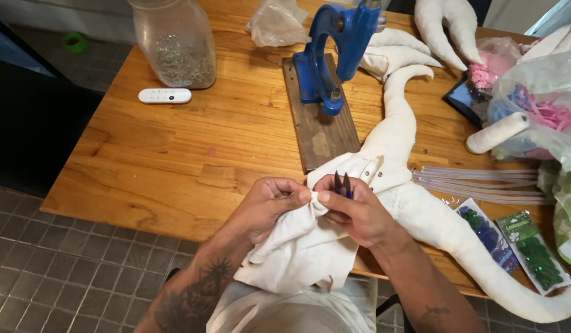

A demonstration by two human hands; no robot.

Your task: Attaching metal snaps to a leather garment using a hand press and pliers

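Cream cloth, soft and light at lower centre, is pinched by left hand; right hand clamps small snips, best held near the seam.

Right edge of table: two flat clear packets lying side by side, both tilted. Left one, blue bead packet, holds blue and dark green beads. Right one, green bead packet, has a green card header and green beads below.

Right rear: clear plastic bags, crumpled, with pink and blue contents showing through. Just left of them, a dark slab, flat and glossy, partly under the bags; cannot tell if it is a screen.

Rear centre: an empty crumpled clear bag.

Left rear: clear jar of small silver pieces; no label visible.
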